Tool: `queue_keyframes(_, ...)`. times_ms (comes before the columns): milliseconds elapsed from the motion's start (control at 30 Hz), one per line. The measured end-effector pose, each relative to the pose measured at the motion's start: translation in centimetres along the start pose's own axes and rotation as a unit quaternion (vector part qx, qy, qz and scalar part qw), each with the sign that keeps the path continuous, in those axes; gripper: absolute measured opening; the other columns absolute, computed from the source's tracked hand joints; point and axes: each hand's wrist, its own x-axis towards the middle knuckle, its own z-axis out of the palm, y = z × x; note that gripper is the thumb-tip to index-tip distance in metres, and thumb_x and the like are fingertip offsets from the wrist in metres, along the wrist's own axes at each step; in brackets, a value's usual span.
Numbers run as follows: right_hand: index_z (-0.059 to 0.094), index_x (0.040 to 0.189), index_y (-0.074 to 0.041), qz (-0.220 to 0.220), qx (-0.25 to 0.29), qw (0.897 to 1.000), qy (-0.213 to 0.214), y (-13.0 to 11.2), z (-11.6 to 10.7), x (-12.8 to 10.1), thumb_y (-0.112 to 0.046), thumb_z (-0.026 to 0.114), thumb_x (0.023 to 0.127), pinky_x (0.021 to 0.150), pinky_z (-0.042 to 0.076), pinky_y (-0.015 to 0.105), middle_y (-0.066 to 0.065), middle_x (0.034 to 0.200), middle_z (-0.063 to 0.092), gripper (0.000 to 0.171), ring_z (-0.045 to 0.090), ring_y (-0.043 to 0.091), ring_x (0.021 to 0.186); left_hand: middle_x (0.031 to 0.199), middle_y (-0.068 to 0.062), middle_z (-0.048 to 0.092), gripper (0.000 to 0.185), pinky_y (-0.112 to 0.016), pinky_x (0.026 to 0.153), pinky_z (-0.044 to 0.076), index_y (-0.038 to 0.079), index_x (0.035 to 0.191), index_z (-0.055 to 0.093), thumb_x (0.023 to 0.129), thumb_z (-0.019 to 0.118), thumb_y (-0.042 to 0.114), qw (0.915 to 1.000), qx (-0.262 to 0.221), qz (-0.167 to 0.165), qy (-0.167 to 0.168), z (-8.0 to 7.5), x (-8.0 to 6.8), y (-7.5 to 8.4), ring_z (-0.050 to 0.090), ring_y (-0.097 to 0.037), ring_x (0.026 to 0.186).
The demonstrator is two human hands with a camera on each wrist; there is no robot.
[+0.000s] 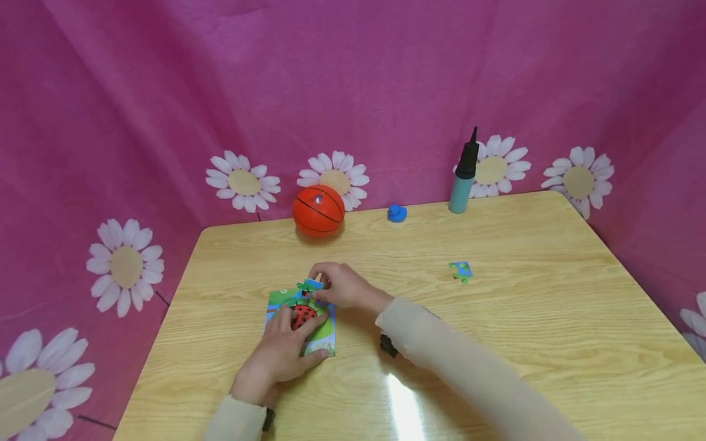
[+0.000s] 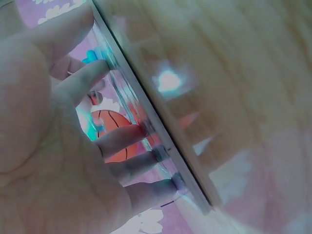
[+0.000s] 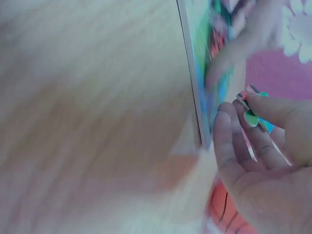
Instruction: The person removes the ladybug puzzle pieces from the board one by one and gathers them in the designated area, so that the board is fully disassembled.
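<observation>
On wooden table before pink daisy cloth: left hand flat on puzzle, right hand pinching piece.

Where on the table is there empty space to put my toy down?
Bare wood lies right of the loose puzzle piece, up to the table edge. It is crowded around the puzzle, where the left hand and right hand work.

right hand: pinches a small puzzle piece in its grip, just beside the board's edge | puzzle board: flat on the wood bench, seen edge-on, green and blue on top | other hand's fingers: lie blurry on the board | orange ball: low, behind the hand | pink cloth: has a white daisy
</observation>
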Motion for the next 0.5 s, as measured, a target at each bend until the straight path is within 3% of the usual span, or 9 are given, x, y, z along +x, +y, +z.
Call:
queue_keyframes(100,0.072,0.110,-0.014,0.009,0.005,1.000,0.002,0.9,-1.6,-0.5,-0.013,0.071,0.101,0.069,0.050,0.022,0.001,0.090,0.072,0.010,0.060,0.010,0.075,0.122,-0.015,0.039,0.066,-0.052,0.105,0.038,0.034,0.155,0.052,0.096,0.072,0.054,0.9998,0.006,-0.015,-0.011,0.0,0.1,0.0,0.037,-0.032,0.118)
queue_keyframes(300,0.078,0.102,-0.007,0.022,-0.009,1.000,0.007,3.6,-5.5,-2.4,-0.011,0.064,0.104,0.064,0.044,0.023,0.006,0.086,0.074,0.014,0.052,0.008,0.069,0.123,-0.014,0.039,0.066,-0.052,0.106,0.039,0.037,0.155,0.050,0.095,0.072,0.056,0.9990,0.000,-0.034,-0.028,-0.4,-0.1,0.5,0.038,-0.030,0.117)
queue_keyframes(500,0.076,0.103,-0.001,0.014,-0.011,1.000,-0.026,7.0,-9.5,-5.0,-0.002,0.071,0.098,0.076,0.054,0.026,0.012,0.092,0.077,0.007,0.063,0.012,0.079,0.124,-0.013,0.038,0.067,-0.053,0.108,0.039,0.038,0.156,0.049,0.095,0.072,0.056,0.9989,0.000,-0.035,-0.032,-0.4,0.0,0.6,0.038,-0.031,0.118)
